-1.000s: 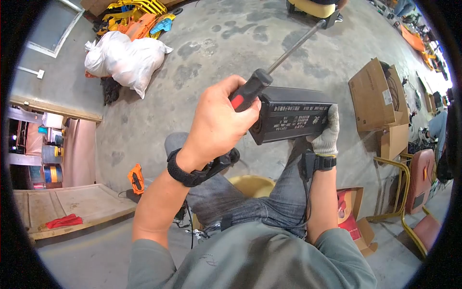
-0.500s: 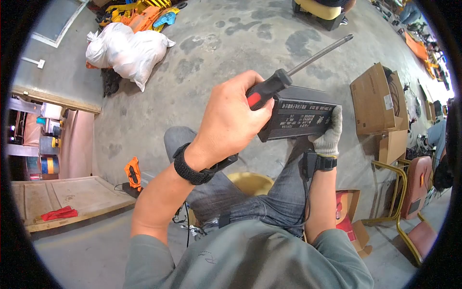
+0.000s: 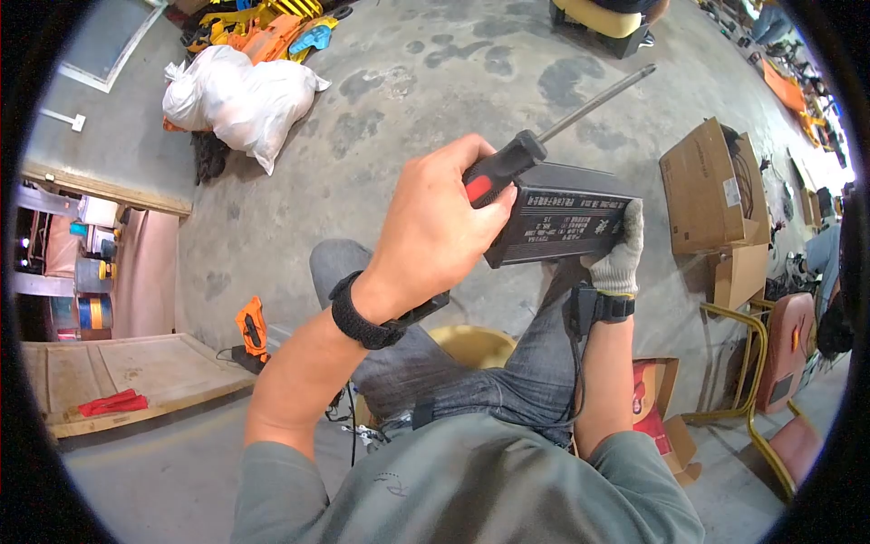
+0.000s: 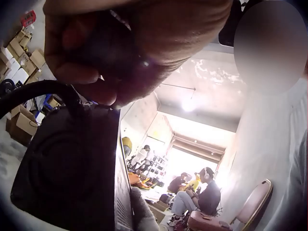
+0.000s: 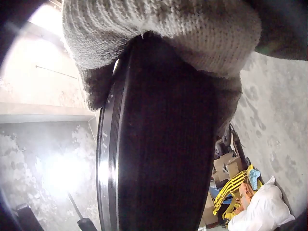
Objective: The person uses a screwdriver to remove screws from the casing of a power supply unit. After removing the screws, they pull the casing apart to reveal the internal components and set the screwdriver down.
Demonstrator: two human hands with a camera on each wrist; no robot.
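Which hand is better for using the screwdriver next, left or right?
Probably the left hand: it grips the screwdriver by its handle. The gloved right hand is busy holding one end of the black box.

White sack [image 3: 237,102] (lumpy), cardboard box [image 3: 696,195].

In the head view the left hand [image 3: 426,218] hides the butt of the screwdriver [image 3: 518,159] and part of the black box [image 3: 571,222] — lettered too finely to read in full. The box hides some fingers of the gloved right hand [image 3: 622,252]. The left wrist view's bottom edge crops the box; upper right, an oval [image 4: 270,48] is blurred — unreadable.
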